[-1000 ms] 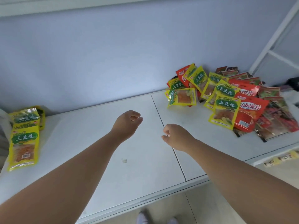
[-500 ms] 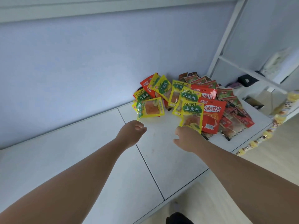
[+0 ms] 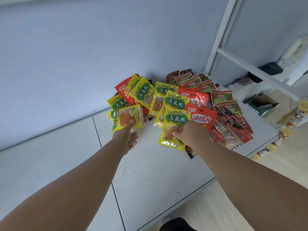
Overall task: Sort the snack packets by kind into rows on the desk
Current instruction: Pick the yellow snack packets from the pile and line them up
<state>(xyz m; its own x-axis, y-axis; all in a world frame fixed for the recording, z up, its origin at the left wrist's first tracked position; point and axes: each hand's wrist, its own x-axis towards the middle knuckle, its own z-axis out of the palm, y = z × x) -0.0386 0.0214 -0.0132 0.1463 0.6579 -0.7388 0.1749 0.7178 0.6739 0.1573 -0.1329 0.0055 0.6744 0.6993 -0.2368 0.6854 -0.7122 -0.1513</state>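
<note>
Looks like a living space, dorm or bedroom type, not a shop or lab. Evidence: plain white desk (image 3: pixel 150 172) pushed against a bare pale-blue wall (image 3: pixel 83 55), a white painted frame (image 3: pixel 218 39) with a crossbar at the right like a bunk or shelf upright, and light wood-look floor (image 3: pixel 216 205). Personal clutter behind the frame: dark box (image 3: pixel 270 68), open carton (image 3: pixel 261 104); retail snack packets (image 3: pixel 175 105) dumped loose in the desk corner.

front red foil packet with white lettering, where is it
Head view, right of centre: the front red foil packet lies partly under the yellow packet at the right hand, with dark red packets on its right.
</note>
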